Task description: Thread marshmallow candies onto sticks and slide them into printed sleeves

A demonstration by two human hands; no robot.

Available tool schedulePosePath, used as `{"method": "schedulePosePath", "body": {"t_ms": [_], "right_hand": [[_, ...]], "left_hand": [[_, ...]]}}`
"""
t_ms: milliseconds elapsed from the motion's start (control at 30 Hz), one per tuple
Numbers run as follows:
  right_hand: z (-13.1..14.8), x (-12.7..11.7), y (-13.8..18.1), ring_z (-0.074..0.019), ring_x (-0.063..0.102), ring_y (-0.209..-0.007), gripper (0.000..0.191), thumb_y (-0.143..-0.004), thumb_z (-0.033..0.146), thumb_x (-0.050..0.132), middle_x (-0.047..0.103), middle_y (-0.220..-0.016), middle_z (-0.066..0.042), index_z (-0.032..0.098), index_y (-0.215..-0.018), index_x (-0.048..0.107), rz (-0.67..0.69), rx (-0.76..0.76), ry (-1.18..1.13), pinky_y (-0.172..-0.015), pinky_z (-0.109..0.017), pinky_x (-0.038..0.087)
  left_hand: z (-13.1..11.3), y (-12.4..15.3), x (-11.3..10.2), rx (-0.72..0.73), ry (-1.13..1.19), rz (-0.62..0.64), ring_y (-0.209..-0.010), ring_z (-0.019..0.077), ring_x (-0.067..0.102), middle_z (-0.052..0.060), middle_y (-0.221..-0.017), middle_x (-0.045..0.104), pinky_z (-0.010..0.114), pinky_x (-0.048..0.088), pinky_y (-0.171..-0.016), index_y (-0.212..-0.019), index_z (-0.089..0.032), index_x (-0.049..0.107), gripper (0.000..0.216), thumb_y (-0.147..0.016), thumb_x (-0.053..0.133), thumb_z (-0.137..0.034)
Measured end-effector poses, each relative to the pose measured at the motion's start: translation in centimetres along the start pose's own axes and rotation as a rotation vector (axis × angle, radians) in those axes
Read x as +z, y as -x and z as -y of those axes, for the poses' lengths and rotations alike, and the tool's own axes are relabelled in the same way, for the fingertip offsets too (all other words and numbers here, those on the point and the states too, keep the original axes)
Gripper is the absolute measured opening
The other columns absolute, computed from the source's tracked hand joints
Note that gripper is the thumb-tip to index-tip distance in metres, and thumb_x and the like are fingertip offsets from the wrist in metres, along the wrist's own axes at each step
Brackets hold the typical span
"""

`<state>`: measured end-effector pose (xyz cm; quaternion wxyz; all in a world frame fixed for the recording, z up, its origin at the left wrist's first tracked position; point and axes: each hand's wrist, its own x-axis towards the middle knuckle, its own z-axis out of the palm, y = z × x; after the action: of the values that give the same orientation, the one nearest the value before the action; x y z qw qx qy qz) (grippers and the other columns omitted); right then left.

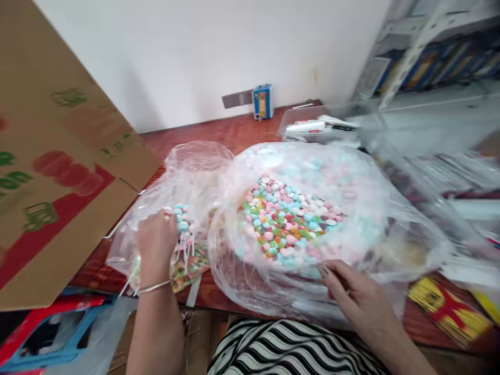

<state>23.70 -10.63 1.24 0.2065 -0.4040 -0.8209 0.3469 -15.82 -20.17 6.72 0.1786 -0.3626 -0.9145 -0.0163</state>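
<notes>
A big clear plastic bag (375,208) lies open on the wooden table (219,133), full of small pastel and bright lollipops (289,219). My right hand (353,294) rests on the bag's near edge, fingers bent and pressing the plastic. My left hand (156,242) is closed round a bunch of lollipops (182,221) with white sticks, held inside a smaller clear bag (183,177) to the left. A thin bracelet sits on that wrist.
A large cardboard box flap (58,172) leans in at the left. A clear tray (320,127) with white items stands behind the bag, and a small blue box (262,101) sits by the wall. Coloured packets (449,307) lie at the right.
</notes>
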Motion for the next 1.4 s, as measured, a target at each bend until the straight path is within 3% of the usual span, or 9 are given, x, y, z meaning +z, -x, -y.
{"method": "schedulePosePath", "body": {"t_ms": [133,233,367,533,667,867,1033,1200,1400], "right_hand": [[-0.4,-0.9,1.5,-0.0166,0.064,-0.073,0.028,-0.098,0.027,0.039,0.067,-0.079,-0.002,0.021,-0.085,0.063,0.193,-0.024,0.060,-0.066,-0.026,0.046],[-0.6,-0.1,2.2,-0.0187,0.063,-0.083,0.026,-0.097,0.021,0.040,0.067,-0.090,-0.005,0.020,-0.094,0.066,0.173,-0.015,0.191,-0.072,-0.029,0.047],[-0.8,1.2,2.6,-0.0200,0.063,-0.084,0.022,-0.092,0.014,0.047,0.066,-0.087,-0.006,0.019,-0.083,0.066,0.234,-0.030,0.379,-0.073,-0.029,0.045],[-0.9,1.6,3.2,-0.0183,0.062,-0.079,0.021,-0.091,0.012,0.051,0.065,-0.084,-0.004,0.019,-0.076,0.064,0.319,-0.018,0.409,-0.069,-0.027,0.043],[-0.7,1.1,3.5,-0.0194,0.063,-0.084,0.017,-0.092,0.013,0.050,0.065,-0.087,-0.003,0.019,-0.085,0.063,0.295,0.003,0.339,-0.073,-0.029,0.043],[-1.0,0.6,4.5,-0.0218,0.060,-0.089,0.009,-0.085,0.014,0.061,0.065,-0.095,-0.003,0.021,-0.090,0.063,0.265,-0.054,0.354,-0.075,-0.032,0.041],[-1.8,0.8,5.4,-0.0239,0.057,-0.089,0.006,-0.082,0.017,0.066,0.064,-0.096,-0.007,0.019,-0.088,0.064,0.198,-0.076,0.455,-0.075,-0.034,0.039],[-2.4,0.8,5.6,-0.0196,0.056,-0.081,0.017,-0.090,0.011,0.053,0.063,-0.088,-0.005,0.019,-0.077,0.061,0.163,-0.122,0.439,-0.071,-0.031,0.037],[-2.4,-0.2,4.3,-0.0183,0.056,-0.081,0.018,-0.091,0.009,0.047,0.062,-0.086,-0.004,0.019,-0.080,0.057,0.094,-0.108,0.303,-0.073,-0.028,0.038]], "left_hand": [[-1.4,1.1,-1.6,0.067,0.217,-0.272,-0.110,0.0328,0.058,0.014,-0.109,0.067,0.048,0.043,-0.094,-0.111,-0.017,0.064,0.033,-0.093,0.047,-0.039],[-5.0,3.4,-3.2,0.162,0.549,-0.352,-0.103,0.0250,0.062,0.010,-0.112,0.068,0.039,0.047,-0.091,-0.113,-0.020,0.064,0.030,-0.091,0.055,-0.037],[-11.0,7.9,-3.2,0.535,0.929,0.083,-0.083,0.0158,0.065,0.006,-0.103,0.070,0.028,0.051,-0.077,-0.111,-0.021,0.065,0.023,-0.091,0.057,-0.030],[-14.5,12.7,-1.0,0.792,0.942,0.481,-0.094,0.0186,0.064,0.007,-0.103,0.068,0.031,0.051,-0.083,-0.113,-0.020,0.062,0.023,-0.094,0.050,-0.025],[-14.3,14.5,-0.3,0.878,0.909,0.517,-0.103,0.0216,0.061,0.008,-0.110,0.066,0.038,0.050,-0.091,-0.115,-0.022,0.061,0.026,-0.089,0.057,-0.023],[-12.0,16.0,0.3,1.030,0.692,0.350,-0.129,0.0298,0.046,0.010,-0.132,0.058,0.052,0.039,-0.107,-0.120,-0.023,0.058,0.046,-0.076,0.069,-0.013],[-9.8,16.7,1.8,1.035,0.528,0.260,-0.138,0.0351,0.033,0.012,-0.140,0.052,0.061,0.034,-0.109,-0.120,-0.023,0.059,0.042,-0.079,0.069,-0.023],[-9.6,16.8,2.8,0.988,0.567,0.118,-0.134,0.0280,0.042,0.009,-0.129,0.062,0.053,0.039,-0.108,-0.092,-0.020,0.065,0.018,-0.089,0.050,-0.010],[-10.3,15.3,2.0,0.883,0.677,0.006,-0.125,0.0254,0.051,0.009,-0.119,0.066,0.047,0.043,-0.103,-0.098,-0.020,0.061,0.015,-0.090,0.051,-0.012]]}}
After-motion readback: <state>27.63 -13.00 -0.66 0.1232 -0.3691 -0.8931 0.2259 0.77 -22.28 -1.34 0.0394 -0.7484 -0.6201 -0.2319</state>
